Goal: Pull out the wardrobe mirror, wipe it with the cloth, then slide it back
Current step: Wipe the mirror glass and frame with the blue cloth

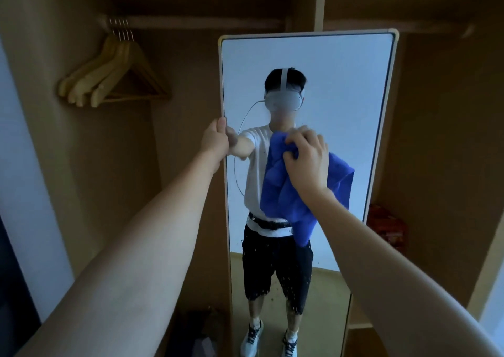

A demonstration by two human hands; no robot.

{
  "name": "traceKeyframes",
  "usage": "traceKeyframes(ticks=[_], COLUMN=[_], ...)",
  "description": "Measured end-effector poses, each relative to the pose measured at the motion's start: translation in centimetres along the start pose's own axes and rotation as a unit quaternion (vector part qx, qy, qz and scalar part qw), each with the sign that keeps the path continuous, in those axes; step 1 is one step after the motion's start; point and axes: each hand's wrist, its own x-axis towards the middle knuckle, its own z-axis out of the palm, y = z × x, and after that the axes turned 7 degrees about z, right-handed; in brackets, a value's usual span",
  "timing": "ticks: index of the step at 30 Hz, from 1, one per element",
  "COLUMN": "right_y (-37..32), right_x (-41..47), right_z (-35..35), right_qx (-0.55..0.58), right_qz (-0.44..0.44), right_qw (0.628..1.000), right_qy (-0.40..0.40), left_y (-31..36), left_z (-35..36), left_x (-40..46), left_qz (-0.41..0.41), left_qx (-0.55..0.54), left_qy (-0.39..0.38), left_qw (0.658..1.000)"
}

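A brown wooden wardrobe (436, 111) fills the head view, its interior dim, with a hanging rail (207, 23) running across the top. At about ten o'clock a cluster of pale wooden hangers (109, 75) hangs from that rail. At centre stands the tall wardrobe mirror (341, 89), upright in its light frame and facing the viewer (its glass shows a person in a white shirt and dark shorts against a pale wall). Small specks dot the lower part of the glass, toward six o'clock.

The left hand (215, 138) sits at roughly nine o'clock of the mirror, fingers curled round the left edge of the frame and gripping it, arm stretched out straight. The right hand (306, 156) is near the middle of the glass, fingers bunched into a blue cloth (278, 190) and holding it against the mirror; the cloth hangs down below the hand in loose folds toward five o'clock.

At about four o'clock, just beyond the mirror's right edge, a red patterned box (387, 228) sits on the wardrobe's lower shelf. Something dark lies on the wardrobe floor near seven o'clock, too dim to make out.
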Motion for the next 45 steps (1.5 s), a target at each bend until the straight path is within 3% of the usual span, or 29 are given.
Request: traceKeyframes(ticks=[3,5,11,17,20,22,29,35,41,45], right_y=[1.5,0.9,-1.7,1.5,1.3,0.2,0.7,1.5,-1.0,1.1], right_x=[-3.4,-2.7,3.0,-3.2,-2.2,0.3,0.6,-1.8,5.4,2.9], right_z=[0.6,0.3,-1.0,1.1,0.2,-0.8,-0.5,-0.2,-2.2,-0.8], right_qx=[-0.004,0.009,0.03,-0.049,-0.013,0.033,0.016,0.013,0.042,0.009], right_qz=[-0.02,0.016,0.022,0.014,0.044,0.054,0.011,0.016,0.026,-0.031], right_qw=[0.999,0.999,0.999,0.998,0.999,0.998,0.999,0.999,0.999,0.999], right_qy=[-0.038,-0.047,0.009,0.022,-0.016,0.002,0.027,-0.024,0.019,0.04], left_y=[0.2,0.2,-0.2,0.1,-0.1,-0.2,-0.7,-0.2,-0.4,-0.7], left_z=[-0.4,-0.5,-0.2,-0.5,-0.3,-0.1,0.8,1.1,1.2,1.3], left_x=[-0.4,-0.4,-0.5,-0.7,-0.8,-0.9,-0.8,-1.3,-1.0,-1.3], left_qz=[0.003,0.002,-0.002,-0.002,-0.001,0.001,-0.006,-0.01,-0.024,-0.018], left_qx=[0.005,-0.007,0.002,0.012,-0.012,-0.022,-0.023,-0.008,0.028,0.032], left_qy=[0.001,-0.01,-0.01,-0.012,-0.016,-0.01,0.03,0.061,0.053,0.059], left_qw=[1.0,1.0,1.0,1.0,1.0,1.0,0.999,0.998,0.998,0.998])
